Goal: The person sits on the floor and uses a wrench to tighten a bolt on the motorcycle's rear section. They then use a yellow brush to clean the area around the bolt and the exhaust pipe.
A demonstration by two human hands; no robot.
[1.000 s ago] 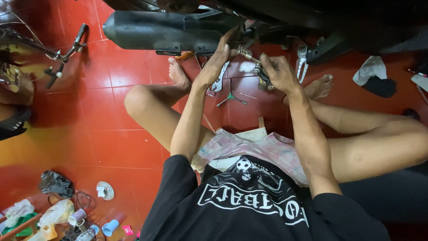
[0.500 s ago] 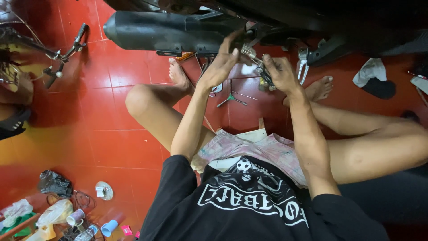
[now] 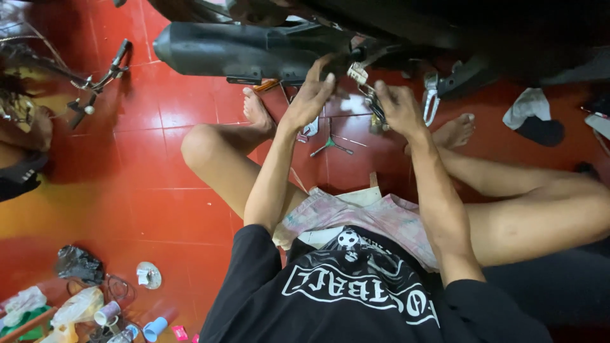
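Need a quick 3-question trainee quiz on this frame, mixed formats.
1. True or false: the left hand rests flat on the red tiled floor.
2. Which hand grips the small metal part? A left, B right.
3. Fill in: the long black cylindrical exhaust muffler sits ___ both hands.

Key: 1 false, it is raised near the muffler. 2 B. 3 above.

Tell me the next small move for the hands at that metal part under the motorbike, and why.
Probably steady the small metal part with the right hand while the left hand brings its fingers onto the part's upper end. The right hand already grips it below the black exhaust pipe, whereas the left hand's fingers are spread beside it, apparently not gripping.
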